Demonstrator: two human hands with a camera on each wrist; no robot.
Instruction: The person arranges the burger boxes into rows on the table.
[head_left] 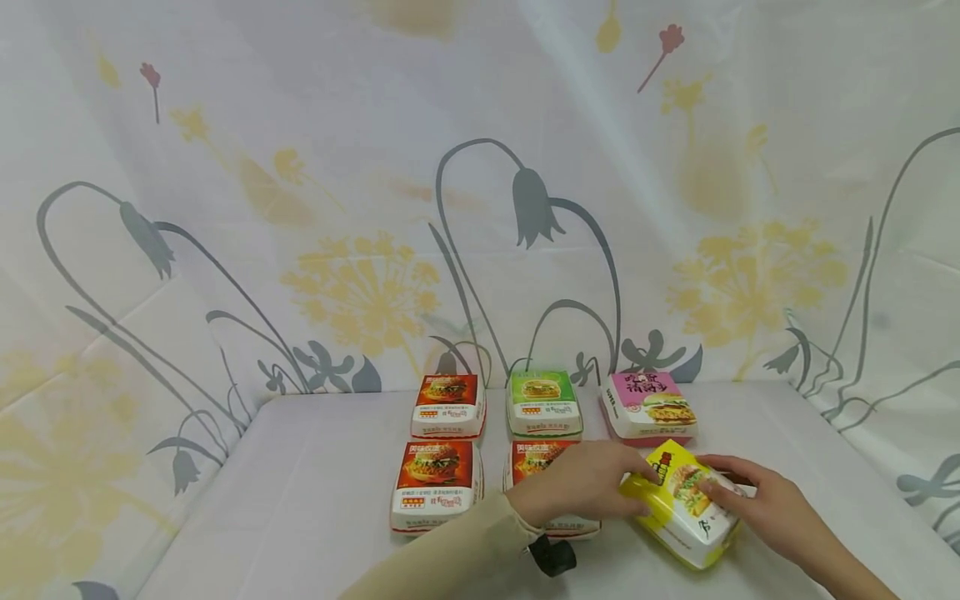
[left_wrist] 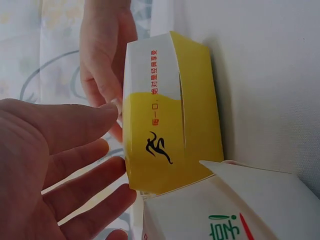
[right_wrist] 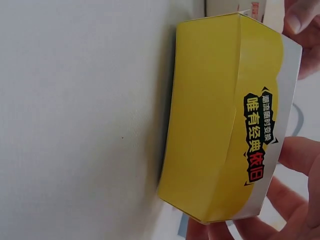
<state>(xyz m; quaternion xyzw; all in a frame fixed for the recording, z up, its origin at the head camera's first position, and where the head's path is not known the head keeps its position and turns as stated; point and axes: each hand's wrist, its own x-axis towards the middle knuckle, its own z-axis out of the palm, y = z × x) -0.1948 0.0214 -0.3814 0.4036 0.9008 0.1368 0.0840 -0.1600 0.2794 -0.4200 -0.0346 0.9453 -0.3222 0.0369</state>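
Observation:
A yellow-and-white burger box [head_left: 686,527] with a burger picture lies turned at an angle at the front right of the table. My right hand [head_left: 772,504] grips its right end, thumb over the top and fingers round the far side. At the opposite end, my left hand [head_left: 577,475] touches the box with fingertips and thumb, the fingers fairly straight and spread in the left wrist view. Under my left forearm, a red-topped burger box [head_left: 536,458] is partly hidden.
Another red-topped box [head_left: 435,483] stands front left. Behind are a red-topped box [head_left: 447,406], a green-topped box [head_left: 544,404] and a pink-topped box [head_left: 651,408]. A flower-patterned curtain [head_left: 480,100] hangs at the back of the white table [head_left: 300,500].

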